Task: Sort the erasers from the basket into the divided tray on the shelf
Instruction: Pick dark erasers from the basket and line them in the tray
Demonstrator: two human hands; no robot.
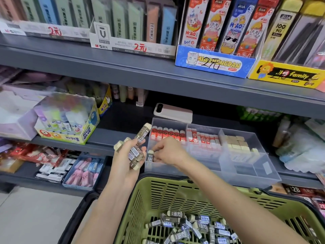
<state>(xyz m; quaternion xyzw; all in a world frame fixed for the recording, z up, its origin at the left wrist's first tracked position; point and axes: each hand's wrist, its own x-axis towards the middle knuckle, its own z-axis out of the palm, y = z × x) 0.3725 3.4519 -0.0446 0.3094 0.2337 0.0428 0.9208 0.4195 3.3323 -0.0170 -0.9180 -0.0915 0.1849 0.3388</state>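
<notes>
The big grey shelf [123, 67] fills the top and middle of the frame. The green basket [140, 217] sits at the bottom, just in front of the shelf. Many dark-wrapped erasers [193, 228] lie in a heap on its floor.

The clear divided tray [246, 173] stands on the shelf, right of the middle of the frame. Red erasers [167, 133] stand in a row at the back of its left part. Tan blocks [237, 143] fill the right part.

The left hand [123, 161] is in the middle of the frame, just left of the tray. Its fingers are curled around a bunch of dark erasers [136, 152], and one sticks up above the rest. The right hand [168, 152] reaches into the left part of the tray. It pinches one dark eraser [150, 155], which stands upright in the near left corner.

I think the step now is setting this one eraser in its place. The job looks far from done, because the basket holds so many. The next move calls for letting go gently so the eraser stays standing. Then the right hand can pull one more from the bunch and stand it right beside this one.
</notes>
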